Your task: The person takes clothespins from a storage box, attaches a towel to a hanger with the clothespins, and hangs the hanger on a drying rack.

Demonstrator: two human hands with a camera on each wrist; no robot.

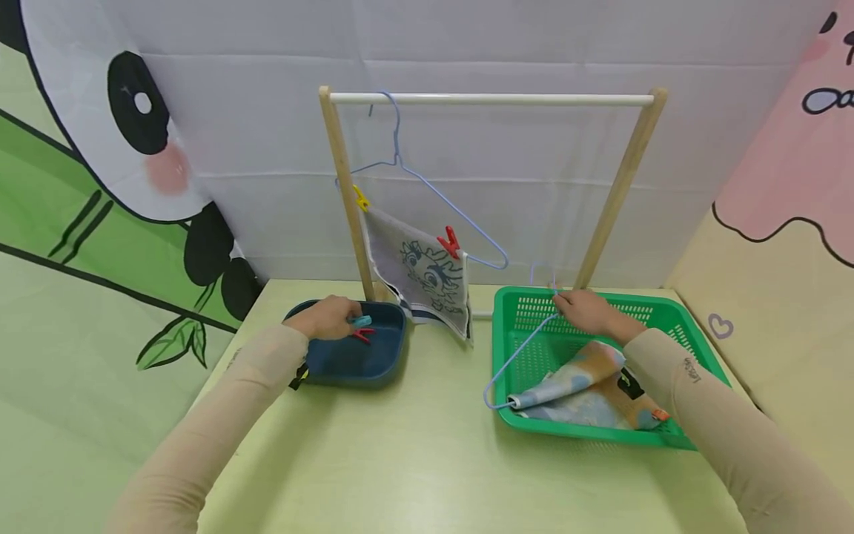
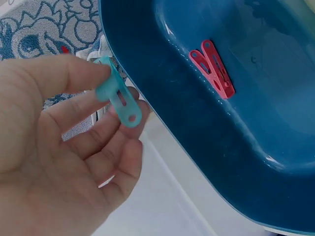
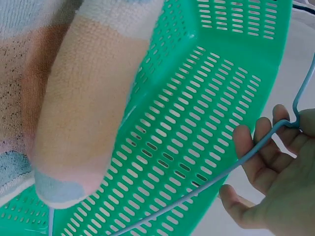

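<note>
We record the blue hanger's (image 1: 523,350) lower bar partly hidden by the multicoloured towel (image 1: 567,382), right-sleeve lettering (image 1: 692,369) illegible, and the basin (image 2: 167,108) cropped in the left wrist view.

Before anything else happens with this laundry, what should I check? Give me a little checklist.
1. Teal peg pinched in the left hand: ok.
2. Hanger held by the right hand's fingers: ok.
3. Spare red peg in the basin: ok.
4. Towel sitting evenly on that hanger: cannot tell; it lies folded in the basket.
5. That hanger hooked on the rail: not ok; it is below it.
6. Other hanger hooked on the rail: ok, near its left end.
</note>
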